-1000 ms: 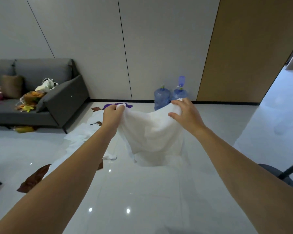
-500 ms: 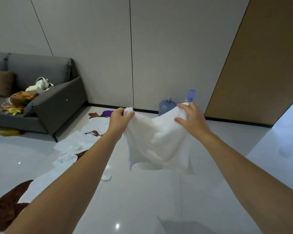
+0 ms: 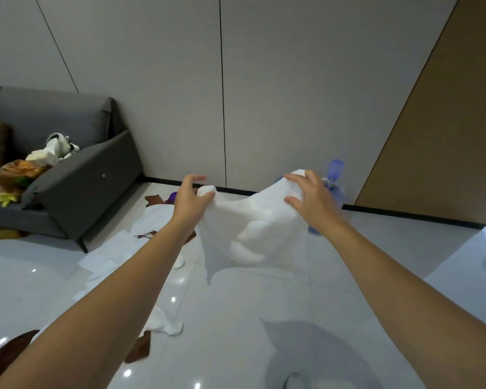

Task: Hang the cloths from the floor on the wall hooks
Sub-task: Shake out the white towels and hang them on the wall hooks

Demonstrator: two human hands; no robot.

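the pale panelled wall (image 3: pixel 264 94) filled far more of the view than it had a second earlier, and the glossy floor (image 3: pixel 236 332) had dropped lower, so the head had tipped up and turned a little toward the wood-coloured panel (image 3: pixel 446 136). the grey sofa (image 3: pixel 76 186) sat at the left and the blue water bottles (image 3: pixel 335 175) stood at the skirting, partly hidden.

the white cloth (image 3: pixel 253 231) had come up with the gaze. its top edge, which earlier hung over the tiles, now reached the skirting line, and it was clear of the floor, stretched between both hands. the left hand (image 3: pixel 192 196) pinched one top corner between thumb and fingers. the right hand (image 3: pixel 310 197) had shifted its hold: its fingers lay more spread over the other top corner, with the thumb against the near face, gripping it.

the other white cloths (image 3: pixel 110 254), the brown cloth (image 3: pixel 136 348) and a purple cloth (image 3: pixel 173 196) lay on the floor, not yet picked up.

this read as the pick-up finished and the carry to the wall begun. no hooks showed anywhere in view, so the person probably had to look higher or turn before hanging it, and most of the task remained.
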